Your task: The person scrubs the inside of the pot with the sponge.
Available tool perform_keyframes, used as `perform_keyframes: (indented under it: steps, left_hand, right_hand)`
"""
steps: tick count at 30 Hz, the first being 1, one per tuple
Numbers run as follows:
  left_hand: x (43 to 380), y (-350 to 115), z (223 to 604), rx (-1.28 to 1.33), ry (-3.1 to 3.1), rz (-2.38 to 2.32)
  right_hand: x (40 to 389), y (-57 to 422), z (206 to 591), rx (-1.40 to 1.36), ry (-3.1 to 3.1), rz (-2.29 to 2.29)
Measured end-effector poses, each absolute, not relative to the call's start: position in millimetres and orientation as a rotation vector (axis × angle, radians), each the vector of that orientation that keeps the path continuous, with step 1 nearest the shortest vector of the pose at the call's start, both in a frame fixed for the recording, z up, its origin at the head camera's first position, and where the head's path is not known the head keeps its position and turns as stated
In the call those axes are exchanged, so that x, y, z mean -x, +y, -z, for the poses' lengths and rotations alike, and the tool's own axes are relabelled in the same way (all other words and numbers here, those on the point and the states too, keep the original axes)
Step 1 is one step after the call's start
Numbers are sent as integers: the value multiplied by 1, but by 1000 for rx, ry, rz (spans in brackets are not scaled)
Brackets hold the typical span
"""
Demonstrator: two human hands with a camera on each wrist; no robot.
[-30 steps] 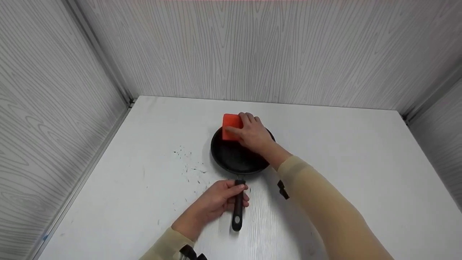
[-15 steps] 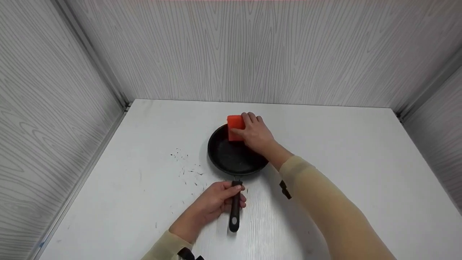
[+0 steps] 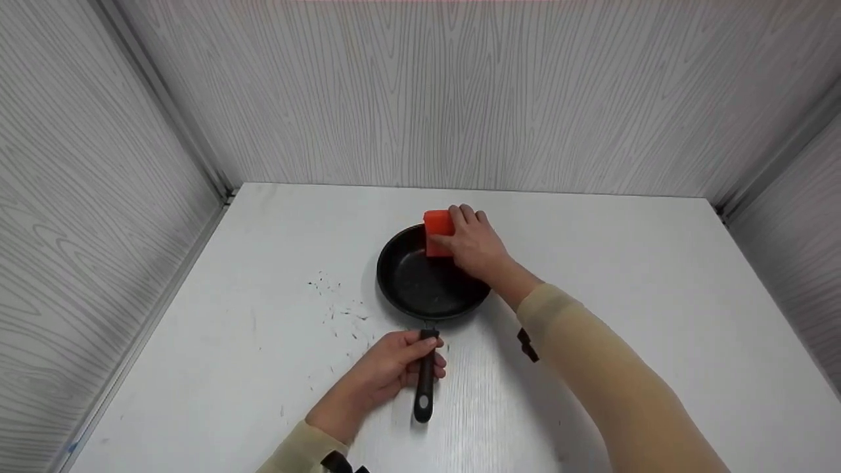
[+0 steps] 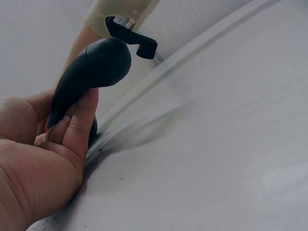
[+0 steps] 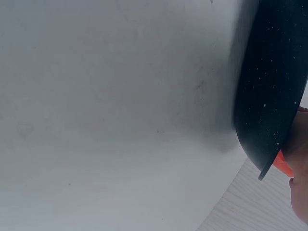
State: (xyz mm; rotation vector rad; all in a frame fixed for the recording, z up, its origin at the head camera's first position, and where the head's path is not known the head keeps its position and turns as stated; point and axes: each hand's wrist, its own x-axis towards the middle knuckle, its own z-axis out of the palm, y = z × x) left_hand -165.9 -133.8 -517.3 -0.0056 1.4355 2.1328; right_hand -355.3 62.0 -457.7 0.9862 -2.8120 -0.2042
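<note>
A black frying pan [image 3: 420, 292] stands at the middle of the white table, its handle [image 3: 424, 394] towards me. My left hand [image 3: 387, 368] grips that handle near the pan, thumb on top. The left wrist view shows the handle's rounded end [image 4: 108, 62] rising past the curled fingers [image 4: 77, 127]. An orange-red, rectangular sponge [image 3: 436, 223] is in my right hand [image 3: 478, 246], against the pan's far inner wall. From the right wrist camera, the pan's speckled outer side [image 5: 269, 86] hides most of the sponge [image 5: 283, 163].
Dark specks and marks [image 3: 348, 314] lie on the table [image 3: 197, 341] left of the pan. A grained back panel [image 3: 427, 98] rises behind the table, with side panels at left [image 3: 79, 230] and right [image 3: 801, 223].
My right hand has slid the sponge to the right along the pan's far side. My left hand keeps its grip on the handle. The head view has shifted slightly.
</note>
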Motion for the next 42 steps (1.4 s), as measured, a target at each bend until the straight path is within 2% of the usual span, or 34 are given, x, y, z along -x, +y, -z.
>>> perform_keyframes:
  steps: [31,42]
  left_hand:
    - [169,-130,517,-4,1436,-2142]
    - [168,-130,517,-4,1441,-2148]
  right_hand:
    - [345,87,434,-1001,-2812,520]
    - [344,99,431,-1085,-2823,438]
